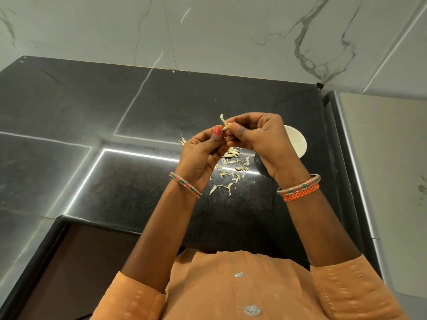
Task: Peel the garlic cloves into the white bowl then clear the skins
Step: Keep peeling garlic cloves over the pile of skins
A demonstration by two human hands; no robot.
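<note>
Both hands are raised above the black counter (143, 185) and meet at a small garlic clove (226, 127). My left hand (203, 153) pinches it between thumb and fingers. My right hand (258, 137) pinches the same clove from the other side, and a strip of pale skin (222, 118) curls up from it. Loose garlic skins (231, 167) lie scattered on the counter below the hands. The white bowl (298, 142) stands on the counter to the right, mostly hidden behind my right hand; its contents are not visible.
A marble-patterned wall (208, 31) closes the back of the counter. A raised pale surface with a metal edge (381, 158) runs along the right side. The counter's front edge (104, 224) is near my body, with a dark recess below at the left.
</note>
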